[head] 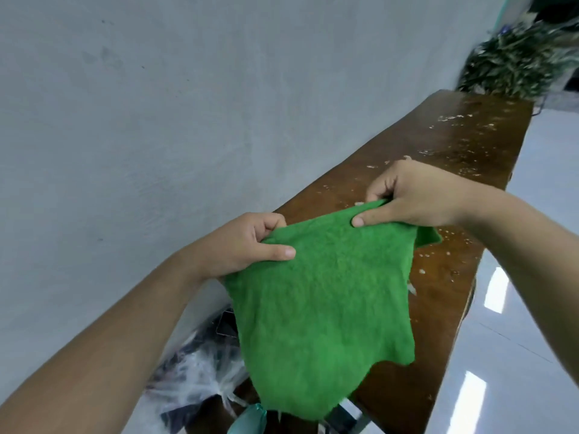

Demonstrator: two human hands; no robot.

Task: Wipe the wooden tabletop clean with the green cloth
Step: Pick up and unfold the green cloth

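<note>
Left hand (pixel 247 242) and right hand (pixel 416 195) are pinching the green cloth's (pixel 319 302) top corners | it is hanging soft and floppy (probably light) above the near counter (pixel 445 308) | crumbs (pixel 463 120) are lying far right

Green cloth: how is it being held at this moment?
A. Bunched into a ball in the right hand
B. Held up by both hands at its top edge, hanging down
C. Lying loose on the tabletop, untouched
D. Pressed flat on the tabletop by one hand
B: the left hand and the right hand each pinch the top edge of the green cloth, which hangs above the crumb-strewn tabletop.
</note>
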